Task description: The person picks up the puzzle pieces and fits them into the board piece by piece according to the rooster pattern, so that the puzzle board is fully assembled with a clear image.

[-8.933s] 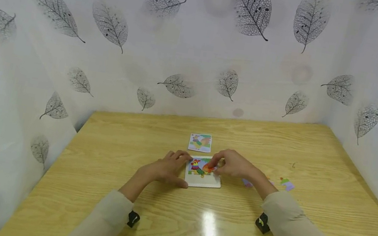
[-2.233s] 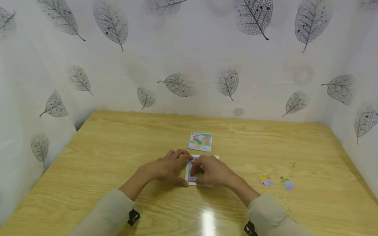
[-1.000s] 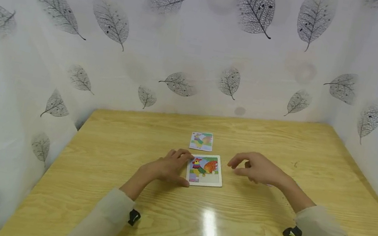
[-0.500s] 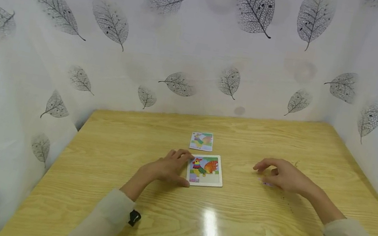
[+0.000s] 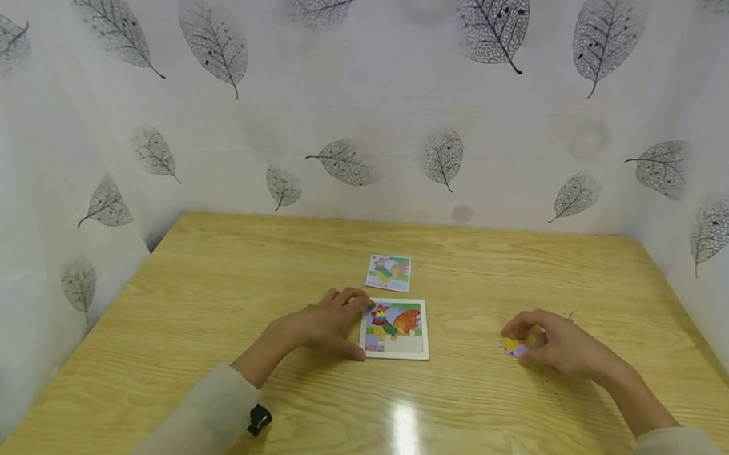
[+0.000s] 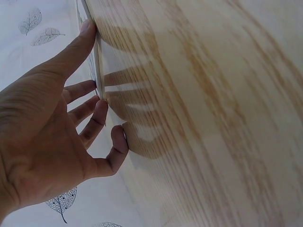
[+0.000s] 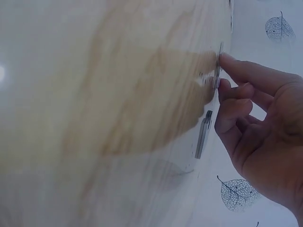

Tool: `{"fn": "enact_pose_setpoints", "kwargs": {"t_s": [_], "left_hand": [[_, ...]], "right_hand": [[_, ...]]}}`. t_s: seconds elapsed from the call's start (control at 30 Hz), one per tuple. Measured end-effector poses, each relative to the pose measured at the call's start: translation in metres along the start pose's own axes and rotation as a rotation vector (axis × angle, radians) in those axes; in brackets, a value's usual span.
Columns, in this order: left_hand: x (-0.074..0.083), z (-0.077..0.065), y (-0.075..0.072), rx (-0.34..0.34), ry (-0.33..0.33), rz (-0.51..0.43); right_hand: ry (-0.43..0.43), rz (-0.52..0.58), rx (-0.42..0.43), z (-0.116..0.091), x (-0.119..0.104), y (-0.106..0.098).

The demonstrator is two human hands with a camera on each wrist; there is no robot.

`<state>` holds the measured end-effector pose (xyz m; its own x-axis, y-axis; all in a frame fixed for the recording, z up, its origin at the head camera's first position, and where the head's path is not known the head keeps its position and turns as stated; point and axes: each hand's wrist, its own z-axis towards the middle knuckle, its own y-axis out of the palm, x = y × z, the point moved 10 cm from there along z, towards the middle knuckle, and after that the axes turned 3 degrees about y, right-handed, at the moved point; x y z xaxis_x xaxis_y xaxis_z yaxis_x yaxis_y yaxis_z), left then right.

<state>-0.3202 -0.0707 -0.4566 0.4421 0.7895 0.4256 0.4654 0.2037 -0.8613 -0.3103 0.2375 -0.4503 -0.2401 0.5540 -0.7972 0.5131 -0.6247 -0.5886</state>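
Note:
My left hand (image 5: 325, 324) holds the left side of a white-framed puzzle tray (image 5: 425, 350), thumb at its near corner and fingertips at its far corner. A partly filled rooster picture shows inside the frame, its lower right bare. In the left wrist view, the tray appears edge-on beside the thumb. Farther right, my right hand (image 5: 563, 346) pinches at a yellow and purple puzzle piece (image 5: 510, 346) low over the table. The right wrist view has thumb and curled finger at the edges of thin pieces (image 7: 218, 66). Another piece (image 7: 203, 135) lies below that hand.
A square reference card (image 5: 389, 272) with the same rooster lies just behind the tray. The wood-grain table (image 5: 442, 453) meets leaf-printed white sheeting (image 5: 375, 83) at its back and sides.
My right hand has left the tray, moved right across the table and come down at the loose pieces. A lower-left pink and purple area now fills the picture. The left hand stays put.

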Motion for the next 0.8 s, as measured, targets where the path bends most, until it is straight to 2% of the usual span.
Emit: {"fn": "enact_pose_setpoints", "kwargs": {"t_s": [0.3, 0.8], "left_hand": [[-0.0014, 0.0004, 0.0012, -0.003, 0.000, 0.006], [-0.0043, 0.0014, 0.0030, 0.002, -0.004, 0.017]], "right_hand": [[-0.052, -0.012, -0.015, 0.0020, -0.0030, 0.0009], [0.037, -0.071, 0.019, 0.0025, 0.0002, 0.0012]]}}
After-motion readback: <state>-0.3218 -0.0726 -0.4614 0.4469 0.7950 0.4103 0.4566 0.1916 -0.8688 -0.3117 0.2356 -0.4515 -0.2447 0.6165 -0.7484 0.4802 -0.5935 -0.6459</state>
